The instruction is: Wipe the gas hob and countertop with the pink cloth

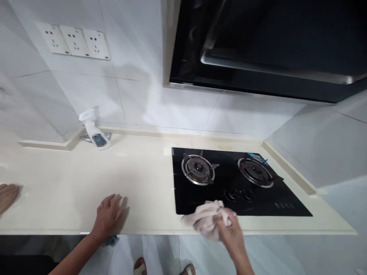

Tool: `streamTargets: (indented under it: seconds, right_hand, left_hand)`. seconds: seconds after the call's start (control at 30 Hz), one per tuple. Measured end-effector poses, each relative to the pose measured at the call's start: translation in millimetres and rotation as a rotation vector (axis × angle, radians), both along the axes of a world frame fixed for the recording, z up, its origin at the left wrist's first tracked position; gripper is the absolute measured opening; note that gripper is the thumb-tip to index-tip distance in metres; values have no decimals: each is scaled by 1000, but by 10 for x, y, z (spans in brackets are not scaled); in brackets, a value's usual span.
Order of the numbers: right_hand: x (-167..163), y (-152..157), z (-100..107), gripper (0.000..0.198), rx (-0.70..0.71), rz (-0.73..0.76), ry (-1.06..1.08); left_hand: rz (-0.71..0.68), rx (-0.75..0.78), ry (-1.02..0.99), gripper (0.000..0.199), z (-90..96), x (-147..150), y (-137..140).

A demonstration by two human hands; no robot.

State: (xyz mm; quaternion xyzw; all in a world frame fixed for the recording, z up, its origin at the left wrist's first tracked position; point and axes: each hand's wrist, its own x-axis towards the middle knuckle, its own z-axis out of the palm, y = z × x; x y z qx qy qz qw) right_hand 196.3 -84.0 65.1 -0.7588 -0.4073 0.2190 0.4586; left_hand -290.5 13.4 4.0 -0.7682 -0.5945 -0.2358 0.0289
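Counter, stove, cloth: at the stove's front edge, our right hand grips the cloth

We face a pale counter [137,164], its front edge running left to right just beneath the cloth. Above its right part hangs a dark hood [275,46], which would limit height toward the back. Below it, the black stove [190,198] lies with its long axis left to right, straight ahead of our right hand.

The cloth [206,219] is bunched, its longer side trailing left from our grip. It overlaps the stove's front edge in our view; we cannot tell whether it touches. Beyond it, the left burner [197,170] and right burner [255,172] carry raised prongs, obstacles for any sweep across.

Our right hand [231,229] pinches the cloth between thumb and fingers. Our left hand [107,215], well apart, has its fingers loosely spread over the counter near the front edge; the pale stretch between it and the stove gives sideways room. We also see a white bottle [93,128] at back left, another person's hand [8,196] at far left, and small knobs [237,195] between the burners.
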Motion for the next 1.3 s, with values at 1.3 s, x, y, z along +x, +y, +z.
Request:
streamTargets:
  seconds: [1.3]
  right_hand:
    - [-968, 1127, -330, 78, -438, -74, -675]
  left_hand:
    - [-46, -16, -61, 29, 39, -26, -183]
